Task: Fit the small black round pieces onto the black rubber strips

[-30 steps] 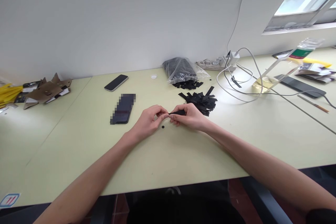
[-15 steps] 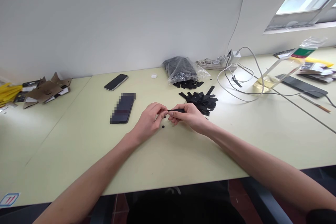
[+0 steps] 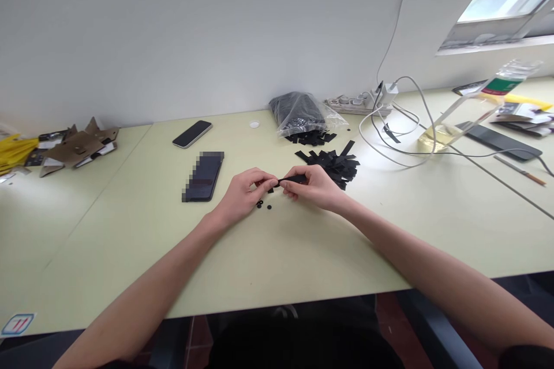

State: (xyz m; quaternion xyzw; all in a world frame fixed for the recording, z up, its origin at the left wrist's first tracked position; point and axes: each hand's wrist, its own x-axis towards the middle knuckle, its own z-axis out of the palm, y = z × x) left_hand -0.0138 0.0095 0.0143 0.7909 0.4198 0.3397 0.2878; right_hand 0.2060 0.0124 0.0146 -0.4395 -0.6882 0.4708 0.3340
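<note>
Blk strip held over desk, beside strip pile: body pinched in R hand, end in L hand; both pinches closed, contact pt. part-hidden. Strip best steadied R, w/ light L pressure; loose discs best left undisturbed.

Bag behind the strip pile, phones left.
</note>
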